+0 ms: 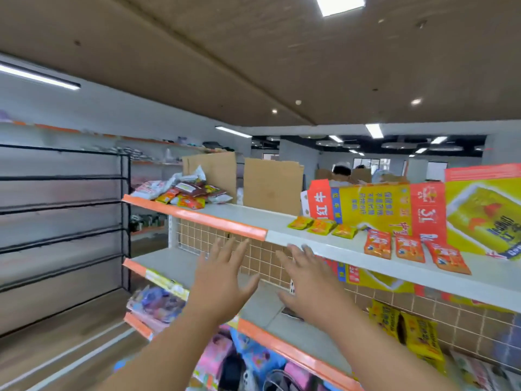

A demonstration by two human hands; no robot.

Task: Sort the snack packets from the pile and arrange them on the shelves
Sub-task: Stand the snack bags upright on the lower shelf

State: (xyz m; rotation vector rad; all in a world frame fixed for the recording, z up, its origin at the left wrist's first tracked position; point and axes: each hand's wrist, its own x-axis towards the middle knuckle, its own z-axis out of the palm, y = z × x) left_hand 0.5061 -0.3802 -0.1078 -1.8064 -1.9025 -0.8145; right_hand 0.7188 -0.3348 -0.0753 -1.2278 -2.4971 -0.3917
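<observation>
Head view: yellow carton (375, 204), mirrored print, perhaps "31", behind packets (378, 244)

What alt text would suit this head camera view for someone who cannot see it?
A person's left hand and right hand, both open and empty, are raised near a top shelf with a snack pile left and sorted packets right.

Shiny plastic film on the pile of snack packets (183, 193), catching the light. The top shelf (248, 215) looks like smooth, matt, pale painted metal, and its orange edge strip (197, 216) is glossy plastic. Behind it stand plain brown cardboard sheets (272, 183), dull and slightly creased. The yellow-and-red carton (394, 210) is printed card with a sheen. Thin white wire mesh (197, 235) backs the lower level. The floor (70, 334) reads as smooth wood-grain boards.
</observation>
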